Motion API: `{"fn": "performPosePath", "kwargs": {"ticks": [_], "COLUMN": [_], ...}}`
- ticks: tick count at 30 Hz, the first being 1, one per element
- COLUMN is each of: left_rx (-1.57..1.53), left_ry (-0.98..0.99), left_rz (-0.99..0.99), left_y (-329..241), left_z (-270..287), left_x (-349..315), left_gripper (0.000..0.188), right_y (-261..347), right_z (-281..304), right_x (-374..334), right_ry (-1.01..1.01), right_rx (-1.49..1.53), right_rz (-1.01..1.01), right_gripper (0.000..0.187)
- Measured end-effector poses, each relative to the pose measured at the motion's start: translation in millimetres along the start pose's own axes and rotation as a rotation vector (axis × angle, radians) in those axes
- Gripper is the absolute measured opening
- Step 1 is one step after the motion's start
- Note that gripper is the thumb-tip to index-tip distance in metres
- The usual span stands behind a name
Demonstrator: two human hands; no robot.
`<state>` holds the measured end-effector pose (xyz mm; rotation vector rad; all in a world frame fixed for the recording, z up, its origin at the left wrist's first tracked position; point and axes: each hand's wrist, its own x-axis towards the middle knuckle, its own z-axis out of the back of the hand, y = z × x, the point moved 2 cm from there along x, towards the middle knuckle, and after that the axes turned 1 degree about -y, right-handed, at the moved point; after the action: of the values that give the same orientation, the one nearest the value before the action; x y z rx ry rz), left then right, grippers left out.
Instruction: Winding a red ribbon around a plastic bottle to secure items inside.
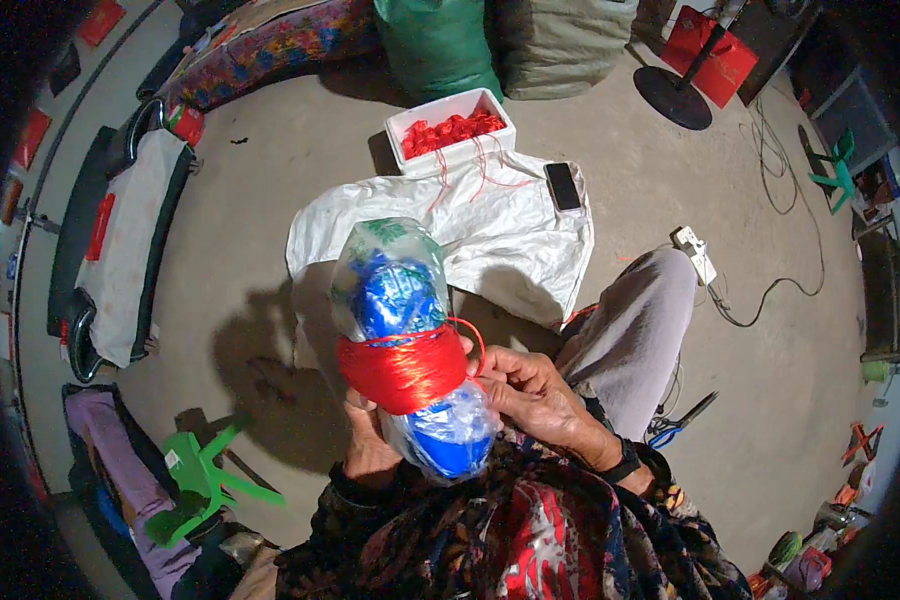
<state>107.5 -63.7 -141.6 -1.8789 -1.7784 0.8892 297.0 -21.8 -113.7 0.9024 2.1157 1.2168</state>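
A long bundle of blue material in clear plastic (453, 440) is held up in front of me, tilted, its far end partly see-through with green marks. Shiny red cord (410, 368) is wound thickly round its middle, and a loose loop of cord stands out on the right. My left hand (370, 432) grips the bundle from its left side and underneath; most of its fingers are hidden behind. At the right edge of the winding, my right hand (540, 397) is closed, thumb and fingers pinched on the red cord beside the plastic.
On the floor ahead lies a white woven sheet (400, 200) with a phone (563, 187). A white foam box (507, 140) of red cord stands behind it. Scissors (682, 422) and a power strip (694, 254) lie right, a green stool (202, 480) left.
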Motion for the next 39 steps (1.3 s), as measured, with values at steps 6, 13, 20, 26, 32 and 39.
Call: {"fn": "performPosePath", "kwargs": {"ticks": [6,13,20,26,32,39], "left_rx": [0.0,0.002,-0.004,0.119,0.22,0.175], "left_ry": [0.033,0.044,0.041,0.161,0.166,0.013], "left_rz": [0.018,0.029,-0.085,-0.026,0.113,0.332], "left_y": [-1.1,-2.9,-18.9,-30.1,-27.2,-32.2], "left_z": [-1.1,2.5,-2.1,-17.1,-25.4,-32.0], "left_x": [4.1,3.7,6.2,37.1,17.7,1.8], "left_gripper": [0.059,0.059,0.059,0.059,0.059,0.066], "right_y": [22.9,39.0,56.0,66.7,73.6,50.1], "right_z": [-4.3,-2.0,9.5,11.3,3.5,5.5], "right_x": [-0.8,-1.8,-2.4,-2.3,-4.2,-0.4], "right_ry": [-0.12,-0.17,-0.306,-0.203,-0.081,-0.128], "right_rx": [-0.039,-0.048,-0.119,-0.413,-0.873,-0.856], "right_rz": [0.015,0.012,0.074,0.267,0.388,0.396], "right_gripper": [0.014,0.013,0.012,0.012,0.013,0.012]}}
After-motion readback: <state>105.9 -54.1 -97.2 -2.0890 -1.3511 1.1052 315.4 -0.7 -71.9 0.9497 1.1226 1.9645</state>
